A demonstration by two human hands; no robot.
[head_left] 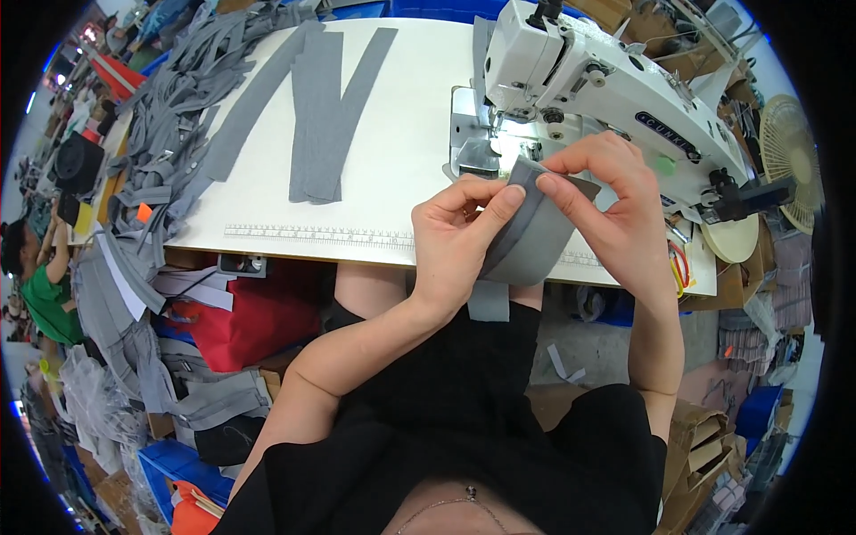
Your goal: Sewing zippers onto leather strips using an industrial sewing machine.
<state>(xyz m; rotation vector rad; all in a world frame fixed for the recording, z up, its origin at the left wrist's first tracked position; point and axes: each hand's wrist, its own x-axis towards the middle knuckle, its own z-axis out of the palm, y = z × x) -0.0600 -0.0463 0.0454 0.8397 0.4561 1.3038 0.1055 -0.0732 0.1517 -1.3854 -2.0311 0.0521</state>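
Observation:
Between my two hands is a grey fabric strip [546, 245], held up in front of the sewing machine and hanging down over the table's front edge. My left hand [455, 236] pinches its upper left edge between thumb and forefinger. At the upper right corner, my right hand [615, 201] pinches the same strip with thumb and fingertips. Just beyond the fingers stand the needle and presser foot of a white sewing machine [615, 80]. Lower down, a grey strip end [489, 301] hangs over my lap; whether it belongs to the held strip I cannot tell.
Flat grey strips [316, 116] lie on the white table [410, 107], left of the machine. A large heap of grey strips [192, 98] covers the far left. A printed ruler [321, 234] runs along the front edge. A red bag [241, 321] sits below; a fan [789, 152] stands right.

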